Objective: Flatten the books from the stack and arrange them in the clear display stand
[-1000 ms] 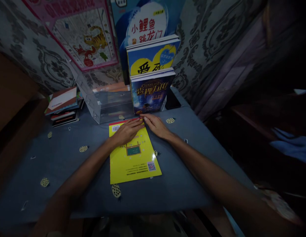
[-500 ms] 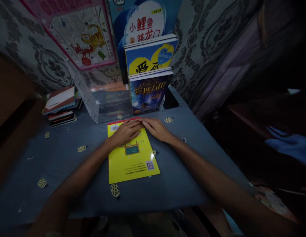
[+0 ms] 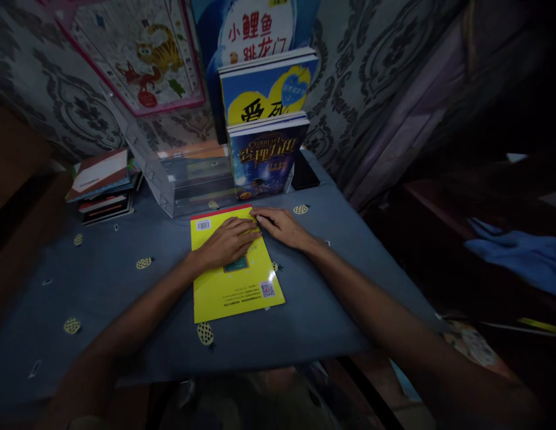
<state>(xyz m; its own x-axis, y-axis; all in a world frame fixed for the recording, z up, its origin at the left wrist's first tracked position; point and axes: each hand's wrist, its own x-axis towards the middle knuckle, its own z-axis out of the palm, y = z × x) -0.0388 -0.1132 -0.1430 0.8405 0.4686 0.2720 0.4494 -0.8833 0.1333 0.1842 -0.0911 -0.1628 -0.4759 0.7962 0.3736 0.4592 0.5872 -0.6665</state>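
Note:
A yellow book (image 3: 233, 295) with a red edge, a barcode and a QR code lies closed on the cloth-covered table (image 3: 161, 325). My left hand (image 3: 230, 242) rests flat on the book's cover, fingers stretched toward its right side. At the book's top right corner is my right hand (image 3: 280, 227), its fingertips touching that edge and its fingers extended. Part of the cover picture is hidden under my left hand.
Beyond the book, a clear acrylic rack (image 3: 170, 191) holds several upright books, a dark blue one (image 3: 266, 161) in front. Behind it lies a black phone-like object (image 3: 305, 172). A stack of books (image 3: 103, 185) sits at left. Blue cloth (image 3: 519, 257) lies off to the right.
My left hand has slid a little down the cover, away from the red edge, and now sits apart from my right hand. The whole view has shifted slightly.

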